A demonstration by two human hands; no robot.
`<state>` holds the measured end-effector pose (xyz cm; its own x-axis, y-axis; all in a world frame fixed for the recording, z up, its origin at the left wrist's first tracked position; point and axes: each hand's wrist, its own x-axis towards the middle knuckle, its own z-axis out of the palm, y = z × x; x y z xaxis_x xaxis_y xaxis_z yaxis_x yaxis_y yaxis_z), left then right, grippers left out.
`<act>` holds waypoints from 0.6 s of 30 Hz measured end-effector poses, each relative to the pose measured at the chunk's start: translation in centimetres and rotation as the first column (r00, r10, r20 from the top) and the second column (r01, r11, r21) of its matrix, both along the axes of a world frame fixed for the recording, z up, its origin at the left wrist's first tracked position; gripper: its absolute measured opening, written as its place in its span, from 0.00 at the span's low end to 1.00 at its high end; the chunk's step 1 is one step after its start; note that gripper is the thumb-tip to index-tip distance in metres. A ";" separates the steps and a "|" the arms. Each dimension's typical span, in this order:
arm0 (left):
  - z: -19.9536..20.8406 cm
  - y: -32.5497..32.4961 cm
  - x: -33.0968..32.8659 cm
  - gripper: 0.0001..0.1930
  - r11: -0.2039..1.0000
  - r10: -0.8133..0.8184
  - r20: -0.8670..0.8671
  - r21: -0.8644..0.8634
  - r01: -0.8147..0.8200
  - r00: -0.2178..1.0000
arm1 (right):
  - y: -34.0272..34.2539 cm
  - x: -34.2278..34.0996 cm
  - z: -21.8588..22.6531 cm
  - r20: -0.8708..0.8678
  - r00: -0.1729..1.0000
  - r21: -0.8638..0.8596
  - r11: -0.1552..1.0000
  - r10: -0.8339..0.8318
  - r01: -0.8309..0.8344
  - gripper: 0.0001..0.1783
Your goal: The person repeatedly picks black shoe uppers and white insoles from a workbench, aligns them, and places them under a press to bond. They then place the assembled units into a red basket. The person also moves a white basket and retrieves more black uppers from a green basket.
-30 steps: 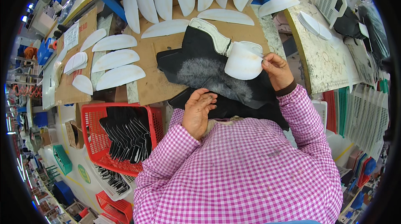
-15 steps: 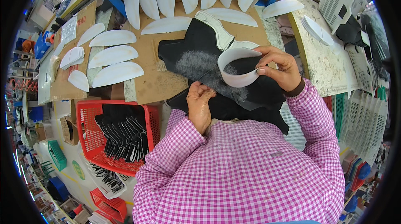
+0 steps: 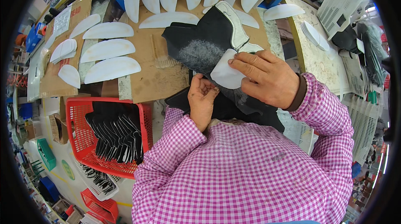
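Observation:
A black shoe-upper-like piece [image 3: 204, 27] with a pale edge strip lies across the bench edge and reaches toward my lap. Its middle carries a whitish, smeared-looking patch. My right hand [image 3: 269, 78] holds a curved white stiffener piece [image 3: 225, 71] against the black material, fingers over its top and far end. That piece's right part is hidden under the hand. To its left, my left hand [image 3: 201, 101] pinches the near edge of the black piece between thumb and fingers. More black material [image 3: 267, 117] hangs below, against my checked smock.
Several white half-moon pieces [image 3: 109, 70] lie on cardboard at left and stand along the back. A red basket [image 3: 146, 126] of stacked black pieces is at lower left. White perforated baskets [image 3: 340, 9] stand at right, past a small stack of white pieces [image 3: 315, 36].
The white piece, bent into an open curve above the black material, now lies lower and flatter on it. My right hand has turned over on top of it; my left keeps its pinch.

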<state>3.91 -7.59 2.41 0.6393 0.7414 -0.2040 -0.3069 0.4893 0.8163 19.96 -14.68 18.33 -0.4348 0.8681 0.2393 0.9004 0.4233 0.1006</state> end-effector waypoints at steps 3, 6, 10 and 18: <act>0.0 0.0 0.0 0.25 1.000 -0.012 -0.005 0.007 0.012 1.000 | 0.0 -0.3 0.0 0.011 1.000 -0.010 1.000 -0.010 0.010 0.08; 0.0 0.1 0.0 0.25 1.000 -0.023 0.011 0.007 0.023 1.000 | 0.1 -0.5 0.0 0.021 1.000 -0.019 1.000 -0.022 0.023 0.08; 0.0 0.1 0.0 0.25 1.000 -0.024 -0.002 -0.002 0.024 1.000 | 0.2 -0.6 -0.1 0.027 0.999 -0.022 0.999 -0.030 0.031 0.08; -0.2 0.0 0.0 0.25 0.999 -0.022 -0.021 0.024 0.023 1.000 | 0.3 -0.9 -0.3 0.042 0.998 -0.022 0.999 -0.046 0.047 0.07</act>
<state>3.95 -7.56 2.20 0.6516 0.7319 -0.1994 -0.2791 0.4758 0.8341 19.03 -14.41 18.04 -0.4028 0.8927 0.2018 0.9145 0.3835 0.1291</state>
